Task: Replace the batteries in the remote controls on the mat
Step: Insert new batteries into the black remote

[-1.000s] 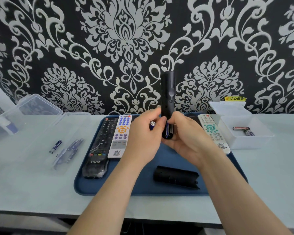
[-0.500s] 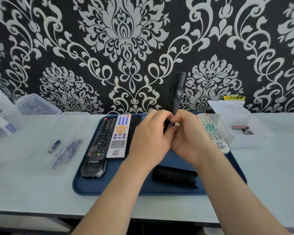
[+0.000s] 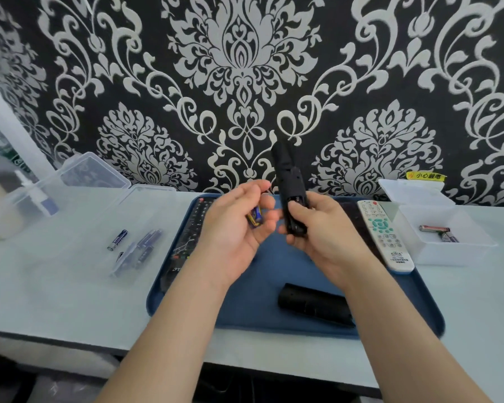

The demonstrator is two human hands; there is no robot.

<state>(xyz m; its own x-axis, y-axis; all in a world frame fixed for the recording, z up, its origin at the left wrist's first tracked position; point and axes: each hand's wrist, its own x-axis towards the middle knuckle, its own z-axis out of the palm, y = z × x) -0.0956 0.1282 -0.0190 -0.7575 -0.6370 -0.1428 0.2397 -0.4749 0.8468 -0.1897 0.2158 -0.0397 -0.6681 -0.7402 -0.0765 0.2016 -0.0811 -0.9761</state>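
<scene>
Above the soft blue mat (image 3: 269,273), both bare hands are raised and close together. The right hand (image 3: 325,231) is clamped around the lower end of a slim black remote (image 3: 291,196), matte plastic, standing nearly upright with its rounded top tilted slightly left against the wallpaper; thumb in front, fingers wrapped behind. The left hand (image 3: 230,231), palm turned up, cradles a small cylindrical battery (image 3: 255,218), blue and yellow jacket, within loosely curled fingers, just beside the remote's base but not touching it. Near the front of the mat lies a black battery cover (image 3: 313,304), a curved shell, lying crosswise. A white remote (image 3: 386,237) with teal and grey rubber buttons rests at the mat's right edge; a long black remote (image 3: 192,221) lies at its left side, partly hidden by the left forearm. The pale, smooth table (image 3: 70,289) carries a loose dark-blue battery (image 3: 117,239) and a clear plastic pack (image 3: 137,251) with more cells, well left of the mat. A translucent rectangular tub (image 3: 448,253) at right holds a few batteries (image 3: 434,228), one reddish.
</scene>
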